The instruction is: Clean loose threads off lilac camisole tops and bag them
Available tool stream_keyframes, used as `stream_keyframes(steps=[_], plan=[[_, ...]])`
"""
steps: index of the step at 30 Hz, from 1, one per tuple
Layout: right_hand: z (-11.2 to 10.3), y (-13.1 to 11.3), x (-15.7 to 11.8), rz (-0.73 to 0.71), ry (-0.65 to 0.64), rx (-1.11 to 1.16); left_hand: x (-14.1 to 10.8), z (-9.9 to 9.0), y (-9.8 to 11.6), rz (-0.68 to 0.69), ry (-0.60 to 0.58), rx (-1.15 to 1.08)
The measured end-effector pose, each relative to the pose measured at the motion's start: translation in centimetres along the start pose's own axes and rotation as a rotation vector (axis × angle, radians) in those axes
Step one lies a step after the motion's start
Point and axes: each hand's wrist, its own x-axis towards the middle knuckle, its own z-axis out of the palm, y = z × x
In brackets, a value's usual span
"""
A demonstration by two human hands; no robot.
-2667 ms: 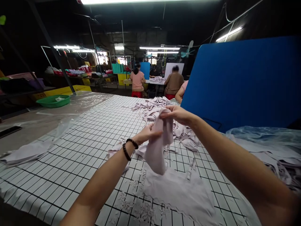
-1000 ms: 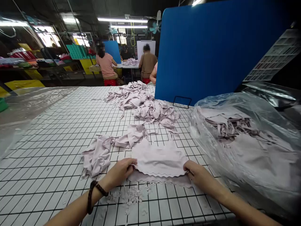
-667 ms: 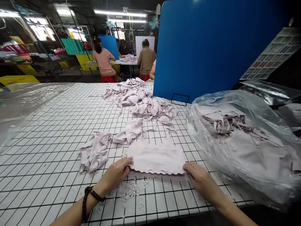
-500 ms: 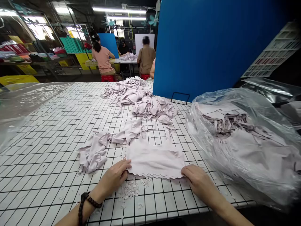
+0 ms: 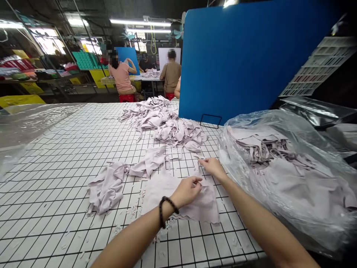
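Observation:
A pale lilac strappy top [image 5: 205,204] with a wavy hem lies flat on the white gridded table [image 5: 69,156], its straps pointing away from me. My right hand [image 5: 213,167] pinches the right strap near its far end. Over the middle of the top is my left hand [image 5: 187,191], its fingers curled together; whatever they hold, if anything, is hidden. A dark beaded bracelet [image 5: 164,208] circles my left wrist. Beside the top, to the left, lie two crumpled lilac garments [image 5: 106,188].
A heap of lilac garments [image 5: 167,119] lies farther back, before a blue panel [image 5: 237,56] on a black wire stand [image 5: 210,121]. At right, a clear plastic bag [image 5: 284,178] holds stacked garments. Small fabric scraps [image 5: 134,210] dot the table. Several people sit at a far table.
My left hand has moved right from the hem's left corner onto the middle of the top. My right hand has left the right corner and reached forward to the strap.

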Motion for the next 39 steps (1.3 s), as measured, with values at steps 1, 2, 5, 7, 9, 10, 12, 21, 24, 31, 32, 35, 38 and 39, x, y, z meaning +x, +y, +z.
stream_keyframes(steps=[1, 2, 5, 7, 9, 10, 12, 21, 24, 31, 32, 35, 38, 39], plan=[[0.4, -0.5, 1.0, 0.025, 0.034, -0.029, 1.8, 1.1, -0.5, -0.114, -0.022, -0.189], [0.7, -0.8, 1.9, 0.048, 0.073, -0.048, 3.3, 2.0, -1.0, -0.222, -0.024, -0.36], [1.2, -1.1, 3.8, 0.022, 0.147, -0.076, 5.6, 3.2, -2.4, -0.316, -0.02, -0.517], [1.3, -0.9, 4.8, -0.046, 0.119, -0.059, 5.8, 3.1, -2.9, -0.331, -0.025, -0.572], [1.4, -0.7, 5.8, -0.093, 0.064, -0.02, 5.5, 2.7, -3.0, -0.344, -0.038, -0.625], [1.4, -0.6, 6.2, -0.097, 0.041, 0.005, 5.4, 2.5, -3.0, -0.349, -0.043, -0.647], [1.1, -0.5, 7.1, -0.101, 0.004, 0.079, 5.2, 2.2, -2.8, -0.364, -0.047, -0.689], [-3.6, -0.9, 8.0, -0.242, -0.13, 0.612, 5.0, 1.5, -2.0, -0.414, -0.069, -0.775], [-5.3, -1.1, 7.4, -0.321, -0.207, 0.64, 5.0, 1.5, -2.2, -0.414, -0.072, -0.787], [-6.9, -1.6, 6.0, -0.445, -0.383, -0.025, 4.9, 1.3, -2.5, -0.397, -0.079, -0.833], [-6.7, -1.6, 5.8, -0.478, -0.321, -0.207, 4.9, 1.3, -2.6, -0.392, -0.08, -0.835], [-5.4, -1.3, 5.0, -0.586, -0.154, -0.508, 5.0, 1.4, -2.7, -0.391, -0.074, -0.833], [-3.5, -0.7, 4.3, -0.667, -0.105, -0.525, 5.0, 1.5, -2.6, -0.399, -0.064, -0.833], [-2.7, -0.4, 4.2, -0.682, -0.069, -0.498, 5.0, 1.5, -2.5, -0.401, -0.063, -0.834]])
